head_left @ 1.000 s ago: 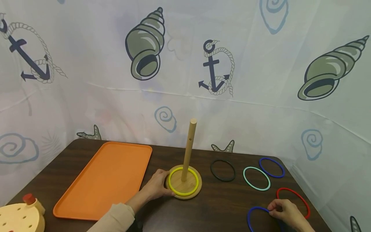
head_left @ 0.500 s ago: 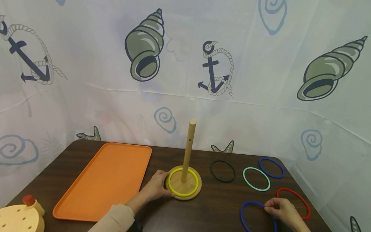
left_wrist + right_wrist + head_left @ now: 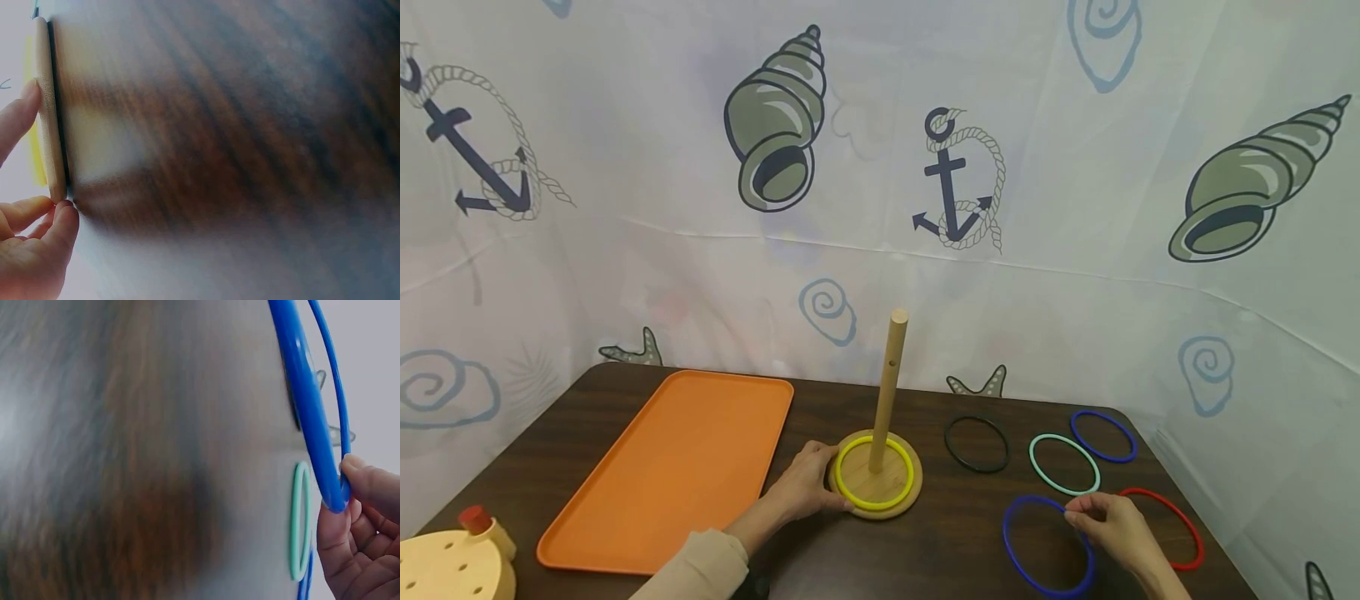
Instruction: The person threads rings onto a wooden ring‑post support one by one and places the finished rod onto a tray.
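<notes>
My left hand (image 3: 805, 482) grips the edge of the round wooden base of a peg stand (image 3: 889, 383), whose post stands upright. A yellow ring (image 3: 880, 507) lies on that base, around the post. My right hand (image 3: 1112, 532) pinches a blue ring (image 3: 1036, 499) between thumb and fingers at its upper right side. In the right wrist view this blue ring (image 3: 306, 387) is seen nearly edge-on, raised above the table. The left wrist view shows fingers at the edge of the wooden base (image 3: 53, 125).
A black ring (image 3: 977, 472), a mint ring (image 3: 1032, 455), a second blue ring (image 3: 1116, 461) and a red ring (image 3: 1200, 546) lie on the right of the dark table. An orange tray (image 3: 677, 467) lies left. At the front left stands a pale holed toy (image 3: 452, 558) with a red knob.
My right hand has moved left and slightly away from me with the blue ring, more of which now shows. The left hand and the peg stand have stayed in place.
</notes>
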Tool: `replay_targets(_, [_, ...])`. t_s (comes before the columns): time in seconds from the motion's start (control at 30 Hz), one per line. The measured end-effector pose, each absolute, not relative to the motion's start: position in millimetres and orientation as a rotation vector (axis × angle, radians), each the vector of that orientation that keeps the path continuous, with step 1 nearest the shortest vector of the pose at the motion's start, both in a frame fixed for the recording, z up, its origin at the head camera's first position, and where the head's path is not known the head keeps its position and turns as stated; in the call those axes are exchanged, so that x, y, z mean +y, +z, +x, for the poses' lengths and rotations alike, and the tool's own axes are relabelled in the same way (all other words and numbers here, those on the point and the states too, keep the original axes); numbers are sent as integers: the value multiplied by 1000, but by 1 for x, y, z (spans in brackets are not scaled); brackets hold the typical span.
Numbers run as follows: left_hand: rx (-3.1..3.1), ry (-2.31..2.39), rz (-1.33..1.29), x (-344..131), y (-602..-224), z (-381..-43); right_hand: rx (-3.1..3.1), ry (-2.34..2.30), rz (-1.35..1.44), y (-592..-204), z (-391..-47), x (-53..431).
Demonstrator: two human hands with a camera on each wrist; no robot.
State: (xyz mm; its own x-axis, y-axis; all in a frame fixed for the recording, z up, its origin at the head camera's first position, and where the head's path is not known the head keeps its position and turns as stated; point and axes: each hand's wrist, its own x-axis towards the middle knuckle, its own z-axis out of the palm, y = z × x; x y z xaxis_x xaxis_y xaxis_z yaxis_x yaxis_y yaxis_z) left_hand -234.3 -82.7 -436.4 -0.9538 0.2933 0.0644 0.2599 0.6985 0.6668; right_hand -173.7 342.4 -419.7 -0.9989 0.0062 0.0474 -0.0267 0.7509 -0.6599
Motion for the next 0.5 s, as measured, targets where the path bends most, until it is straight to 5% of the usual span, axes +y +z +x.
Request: replay_targets(0.5, [2853,1111,471,-83,-437,-234,-2623,1225,10,-390,-190,309])
